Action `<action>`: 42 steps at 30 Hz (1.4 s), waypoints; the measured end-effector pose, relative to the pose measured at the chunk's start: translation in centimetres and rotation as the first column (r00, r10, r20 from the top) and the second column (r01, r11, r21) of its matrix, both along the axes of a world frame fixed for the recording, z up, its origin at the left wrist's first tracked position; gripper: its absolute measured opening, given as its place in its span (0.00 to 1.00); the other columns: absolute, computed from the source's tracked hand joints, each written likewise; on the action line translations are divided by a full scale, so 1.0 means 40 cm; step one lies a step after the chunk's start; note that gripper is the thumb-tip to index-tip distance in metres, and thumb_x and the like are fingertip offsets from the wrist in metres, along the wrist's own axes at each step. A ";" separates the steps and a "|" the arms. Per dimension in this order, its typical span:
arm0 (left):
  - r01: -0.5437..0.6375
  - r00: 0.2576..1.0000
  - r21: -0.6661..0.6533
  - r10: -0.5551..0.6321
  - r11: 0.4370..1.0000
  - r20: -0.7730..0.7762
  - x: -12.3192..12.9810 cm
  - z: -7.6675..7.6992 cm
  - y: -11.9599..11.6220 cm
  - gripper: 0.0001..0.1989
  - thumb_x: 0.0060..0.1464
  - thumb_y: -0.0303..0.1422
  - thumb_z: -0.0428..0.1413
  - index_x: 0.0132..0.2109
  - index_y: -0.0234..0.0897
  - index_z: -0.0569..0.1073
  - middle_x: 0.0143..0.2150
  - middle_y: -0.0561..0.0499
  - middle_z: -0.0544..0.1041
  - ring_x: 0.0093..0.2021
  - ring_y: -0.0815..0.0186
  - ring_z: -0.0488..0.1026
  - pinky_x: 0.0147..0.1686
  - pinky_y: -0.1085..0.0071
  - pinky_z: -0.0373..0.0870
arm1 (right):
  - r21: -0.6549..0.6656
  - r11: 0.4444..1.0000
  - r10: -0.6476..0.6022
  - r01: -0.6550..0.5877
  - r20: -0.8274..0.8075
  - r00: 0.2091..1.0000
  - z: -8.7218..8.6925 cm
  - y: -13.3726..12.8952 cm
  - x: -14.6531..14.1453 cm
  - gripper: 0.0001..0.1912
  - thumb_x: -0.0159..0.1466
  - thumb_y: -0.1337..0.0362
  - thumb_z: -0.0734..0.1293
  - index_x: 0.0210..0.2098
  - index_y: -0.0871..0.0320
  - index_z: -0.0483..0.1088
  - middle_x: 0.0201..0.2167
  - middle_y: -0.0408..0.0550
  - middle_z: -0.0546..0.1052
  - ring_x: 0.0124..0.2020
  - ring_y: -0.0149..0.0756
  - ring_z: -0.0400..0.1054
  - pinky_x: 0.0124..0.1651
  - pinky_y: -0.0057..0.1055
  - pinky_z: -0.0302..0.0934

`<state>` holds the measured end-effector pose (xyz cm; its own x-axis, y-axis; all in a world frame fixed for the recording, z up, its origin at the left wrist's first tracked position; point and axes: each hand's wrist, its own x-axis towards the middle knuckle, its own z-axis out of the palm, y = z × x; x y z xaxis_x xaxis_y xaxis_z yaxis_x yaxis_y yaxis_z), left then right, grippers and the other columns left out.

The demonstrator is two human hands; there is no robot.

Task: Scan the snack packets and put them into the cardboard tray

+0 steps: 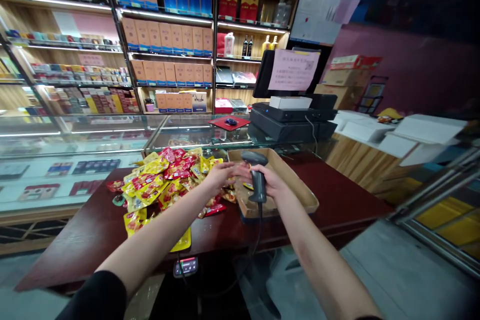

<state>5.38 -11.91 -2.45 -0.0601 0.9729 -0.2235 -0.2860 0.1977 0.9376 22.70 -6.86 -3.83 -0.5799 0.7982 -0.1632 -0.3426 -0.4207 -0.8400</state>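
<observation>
right hand (272,181): your fingers close around the grip of a handheld barcode scanner (257,180), held over the tray
left hand (219,177): fingers stretch just beside the scanner; you cannot tell if they pinch anything
table: cardboard tray (300,200) on the dark red counter (348,205), yellow-and-red snack packets (161,180) heaped left of it
beyond: glass display case (93,135)

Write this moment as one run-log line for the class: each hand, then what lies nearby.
right hand: grips dark handheld barcode scanner | left hand: fingers extended beside its head | nearby: yellow-red snack packets, cardboard tray
</observation>
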 end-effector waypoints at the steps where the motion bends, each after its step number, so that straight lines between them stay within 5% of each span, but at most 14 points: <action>1: 0.054 0.998 0.044 -0.053 0.998 -0.038 -0.037 0.006 -0.024 0.15 0.50 0.29 0.60 0.46 0.32 0.73 0.38 0.44 0.76 0.35 0.67 0.75 0.36 0.69 0.73 | 0.040 0.999 -0.028 0.027 0.019 0.999 0.022 -0.022 -0.007 0.13 0.57 0.71 0.61 0.41 0.60 0.71 0.46 0.54 0.78 0.48 0.41 0.73 0.50 0.37 0.68; 4: 0.202 0.933 0.141 -0.146 0.969 -0.330 -0.163 0.006 -0.115 0.17 0.49 0.38 0.61 0.46 0.35 0.75 0.43 0.44 0.77 0.41 0.62 0.76 0.38 0.67 0.73 | 0.096 0.995 -0.007 0.007 0.006 1.000 0.078 -0.106 -0.045 0.13 0.56 0.72 0.63 0.41 0.60 0.71 0.46 0.54 0.78 0.49 0.41 0.73 0.50 0.36 0.68; 7: 0.345 0.650 0.152 -0.119 0.926 -0.751 -0.281 -0.029 -0.215 0.15 0.51 0.39 0.59 0.44 0.37 0.77 0.42 0.47 0.79 0.40 0.62 0.76 0.42 0.68 0.70 | 0.076 0.996 0.043 -0.045 0.023 0.999 0.079 -0.201 -0.110 0.12 0.54 0.70 0.66 0.39 0.60 0.73 0.42 0.54 0.79 0.45 0.42 0.74 0.49 0.38 0.68; 10: 0.412 0.327 0.092 -0.052 0.906 -0.944 -0.358 -0.085 -0.302 0.13 0.55 0.36 0.54 0.45 0.40 0.78 0.43 0.49 0.79 0.43 0.61 0.75 0.45 0.68 0.68 | 0.059 0.990 0.123 -0.128 0.092 0.988 0.014 -0.284 -0.186 0.11 0.52 0.69 0.69 0.36 0.61 0.73 0.37 0.53 0.79 0.40 0.40 0.75 0.46 0.38 0.69; 12: 0.347 0.165 0.108 0.053 0.931 -0.985 -0.376 -0.123 -0.351 0.14 0.55 0.35 0.53 0.47 0.40 0.77 0.43 0.46 0.78 0.45 0.58 0.74 0.47 0.66 0.66 | 0.043 0.992 0.114 -0.122 0.160 0.980 -0.046 -0.324 -0.235 0.09 0.50 0.68 0.70 0.33 0.61 0.74 0.34 0.51 0.79 0.38 0.39 0.74 0.44 0.37 0.69; 15: 0.213 0.000 0.176 0.180 0.961 -0.984 -0.361 -0.172 -0.408 0.16 0.52 0.37 0.56 0.48 0.38 0.75 0.43 0.43 0.76 0.46 0.56 0.71 0.47 0.64 0.65 | 0.029 1.000 0.000 -0.008 0.253 0.967 -0.127 -0.364 -0.295 0.09 0.47 0.69 0.71 0.30 0.60 0.74 0.33 0.48 0.78 0.36 0.36 0.73 0.43 0.34 0.68; 17: 0.166 -0.045 0.211 0.221 0.963 -0.974 -0.337 -0.202 -0.435 0.17 0.51 0.39 0.58 0.47 0.38 0.75 0.43 0.44 0.74 0.46 0.55 0.70 0.46 0.63 0.65 | 0.034 0.999 -0.049 0.042 0.262 0.964 -0.168 -0.381 -0.326 0.10 0.46 0.69 0.71 0.30 0.60 0.74 0.33 0.47 0.78 0.35 0.35 0.72 0.43 0.33 0.67; 22: 0.104 0.008 0.352 0.353 0.930 -0.936 -0.302 -0.274 -0.467 0.17 0.52 0.39 0.58 0.48 0.40 0.73 0.44 0.45 0.71 0.46 0.57 0.69 0.46 0.61 0.64 | 0.037 0.992 -0.126 0.120 0.306 0.944 -0.222 -0.399 -0.371 0.08 0.46 0.70 0.70 0.28 0.62 0.75 0.23 0.44 0.76 0.27 0.31 0.70 0.37 0.29 0.64; 28: 0.130 0.090 0.429 0.420 0.894 -0.903 -0.308 -0.304 -0.450 0.17 0.53 0.38 0.57 0.50 0.41 0.72 0.47 0.45 0.71 0.48 0.57 0.69 0.49 0.60 0.65 | -0.027 0.992 -0.106 0.121 0.316 0.943 -0.206 -0.398 -0.362 0.05 0.47 0.70 0.68 0.26 0.62 0.73 0.17 0.41 0.72 0.19 0.27 0.64 0.29 0.26 0.61; 34: 0.158 0.112 0.393 0.379 0.906 -0.919 -0.294 -0.245 -0.387 0.32 0.48 0.41 0.61 0.59 0.41 0.65 0.55 0.42 0.69 0.53 0.54 0.66 0.53 0.58 0.63 | 0.047 0.989 -0.150 0.142 0.331 0.932 -0.169 -0.382 -0.336 0.04 0.46 0.70 0.69 0.24 0.62 0.72 0.15 0.39 0.70 0.19 0.28 0.63 0.25 0.25 0.57; 37: 0.233 0.127 0.338 0.316 0.912 -0.940 -0.294 -0.189 -0.335 0.32 0.41 0.42 0.65 0.54 0.38 0.71 0.52 0.41 0.72 0.54 0.51 0.66 0.53 0.58 0.63 | 0.134 0.984 -0.151 0.113 0.320 0.935 -0.142 -0.363 -0.324 0.07 0.45 0.71 0.69 0.27 0.61 0.74 0.18 0.41 0.74 0.23 0.30 0.67 0.29 0.26 0.60; 39: 0.250 0.205 0.251 0.203 0.935 -0.958 -0.304 -0.155 -0.301 0.22 0.41 0.42 0.65 0.43 0.36 0.76 0.41 0.44 0.77 0.47 0.53 0.72 0.48 0.61 0.67 | 0.196 0.979 -0.121 0.062 0.306 0.944 -0.124 -0.349 -0.311 0.09 0.45 0.70 0.69 0.28 0.60 0.74 0.20 0.41 0.75 0.25 0.31 0.68 0.31 0.27 0.62; 42: 0.227 0.427 0.101 -0.006 0.969 -0.904 -0.328 -0.123 -0.268 0.12 0.43 0.40 0.63 0.32 0.37 0.77 0.28 0.51 0.77 0.31 0.62 0.75 0.35 0.68 0.70 | 0.226 0.973 -0.107 0.040 0.293 0.950 -0.108 -0.329 -0.284 0.09 0.47 0.68 0.69 0.30 0.59 0.75 0.20 0.41 0.75 0.22 0.31 0.66 0.30 0.28 0.63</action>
<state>-7.75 -22.61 -7.39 -0.0004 0.9982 0.0602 0.7437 -0.0399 0.6673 11.36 -20.02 -8.17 -0.4690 0.8719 -0.1407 -0.0825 -0.2019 -0.9759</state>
